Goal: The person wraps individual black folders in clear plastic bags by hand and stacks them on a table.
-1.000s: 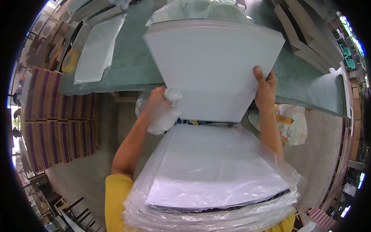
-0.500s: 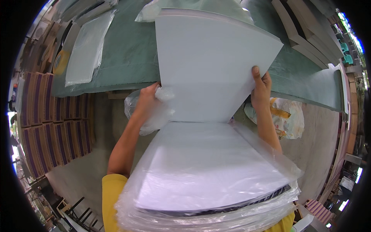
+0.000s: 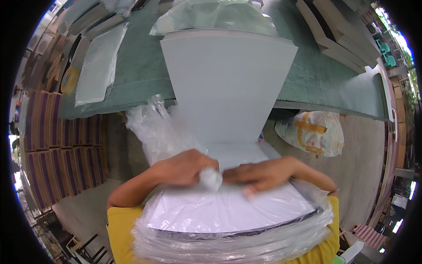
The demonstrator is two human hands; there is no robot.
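Plastic is what the work turns on: a clear bag is being handled around a stack of white sheets. At nine o'clock, rows of brown cartons (image 3: 57, 149) are stacked on the floor. At ten o'clock, a flat packet in clear film (image 3: 99, 66) lies on the green desk (image 3: 140, 75), finished by the look of it.

Just left of centre, the left hand (image 3: 184, 167) is seen with its fingers curled shut on a bunched wad of clear plastic (image 3: 210, 179), the loose bag mouth (image 3: 154, 127) billowing up behind it toward eleven o'clock. At twelve o'clock, a tall white stack of sheets (image 3: 228, 83) rests with its far end on the desk edge and slopes down toward the person. At six o'clock, a bagged stack of white sheets (image 3: 228, 215) is held against the yellow shirt (image 3: 118, 233), already wrapped in film.

Just right of centre, the right hand (image 3: 259, 174) is laid flat on the bagged stack, fingers stretched out together toward the wad; whether any film is pinched cannot be told. At three o'clock, a white sack with orange stripes (image 3: 312, 132) lies on the floor beneath the desk.

By judgement, the bagging is well advanced: the lower stack is covered, while the bag mouth is only gathered, not closed, and the upper stack is bare.
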